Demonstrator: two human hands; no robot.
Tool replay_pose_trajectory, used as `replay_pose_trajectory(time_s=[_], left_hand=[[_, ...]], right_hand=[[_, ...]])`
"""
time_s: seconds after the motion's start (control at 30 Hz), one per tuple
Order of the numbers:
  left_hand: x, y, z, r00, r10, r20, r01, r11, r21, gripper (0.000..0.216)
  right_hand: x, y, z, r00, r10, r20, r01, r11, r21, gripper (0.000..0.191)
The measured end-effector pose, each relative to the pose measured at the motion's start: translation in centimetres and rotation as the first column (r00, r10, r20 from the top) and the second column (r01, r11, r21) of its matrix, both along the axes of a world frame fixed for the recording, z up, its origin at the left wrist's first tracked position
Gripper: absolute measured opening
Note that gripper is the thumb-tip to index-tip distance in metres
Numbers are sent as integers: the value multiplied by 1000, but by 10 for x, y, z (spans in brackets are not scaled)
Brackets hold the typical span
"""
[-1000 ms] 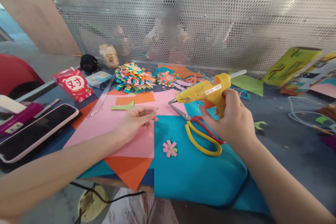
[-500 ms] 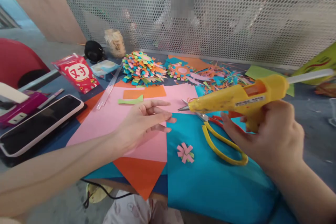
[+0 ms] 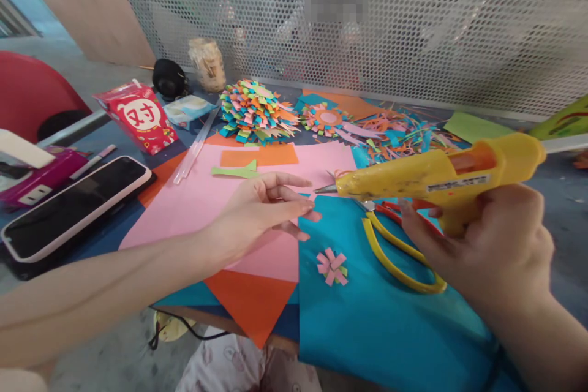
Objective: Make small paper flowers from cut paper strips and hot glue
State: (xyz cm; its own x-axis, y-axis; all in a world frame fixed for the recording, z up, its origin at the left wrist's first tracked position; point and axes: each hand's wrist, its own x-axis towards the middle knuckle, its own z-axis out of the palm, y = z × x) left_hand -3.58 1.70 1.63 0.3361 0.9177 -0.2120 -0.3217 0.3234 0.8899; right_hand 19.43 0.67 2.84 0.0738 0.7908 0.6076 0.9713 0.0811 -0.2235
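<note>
Fingers of the right hand (image 3: 500, 251) grip the glue gun (image 3: 399, 175) above the scissors (image 3: 378, 252), nozzle (image 3: 327, 188) near the left hand (image 3: 261, 211). That hand curls half open; whether it holds anything is unclear.

Red packet (image 3: 155, 139), at the left: one large Chinese character (image 3: 142, 115), apparently 对 (its two halves stand slightly apart), set within a pale, rounded patch on the front. Yellow glue gun (image 3: 390, 176): a narrow pale label (image 3: 458, 182) runs along the side of the body, bearing a row of dark print too blurred to read. Yellow-green container (image 3: 566, 117), cut by the right-hand edge: dark red markings, only partly in view and not legible.
</note>
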Motion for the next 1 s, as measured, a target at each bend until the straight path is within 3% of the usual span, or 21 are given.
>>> replay_pose_trajectory(time_s=[1.0], left_hand=[[-2,-2,1,1000,13,-18,-12,998,63,21]], right_hand=[[6,1,-3,996,38,-81,-43,997,-68,40]])
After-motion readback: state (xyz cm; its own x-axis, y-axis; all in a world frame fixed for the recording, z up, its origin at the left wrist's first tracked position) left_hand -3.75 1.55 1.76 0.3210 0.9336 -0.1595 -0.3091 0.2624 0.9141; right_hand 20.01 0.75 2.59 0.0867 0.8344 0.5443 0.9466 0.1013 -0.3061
